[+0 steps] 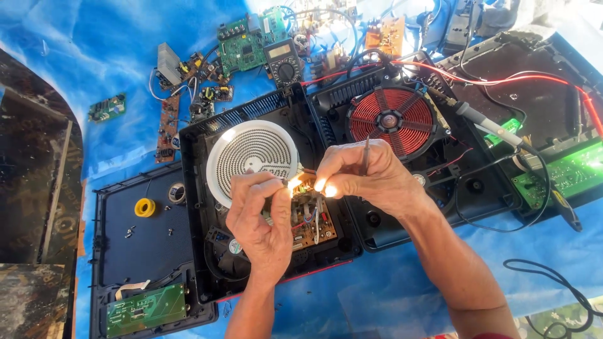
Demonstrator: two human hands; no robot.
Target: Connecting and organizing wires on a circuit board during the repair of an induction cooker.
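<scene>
Brown printed circuit board (312, 221), crowded with small components and thin red and white wires, sits in the lower middle of the frame inside an opened black plastic cooktop housing (207, 263), just below a round white ceramic heating disc (251, 152) with a dotted spiral pattern. Both hands hover right above this board. The left hand (260, 216), coming up from the bottom edge, has its fingers pinched together on the end of a thin wire (284, 182). The right hand (367, 177), reaching in from the lower right, has thumb and forefinger pinched near the same spot and grips a slim dark rod-shaped tool (366, 155) that stands upright between its fingers; what the tool is cannot be told. The fingertips of the 2 hands nearly meet in bright sunlight. To the right, a 2nd open black housing (377, 235) holds a red copper-wound induction coil (392, 118). Left of centre lies a dark flat panel (135, 248) carrying a yellow roll of tape (145, 207) and a green control board (146, 309). Across the upper part of the frame, on a blue plastic sheet (100, 56), lie several loose green and brown circuit boards and a dark multimeter (284, 61) with red leads (502, 78).
</scene>
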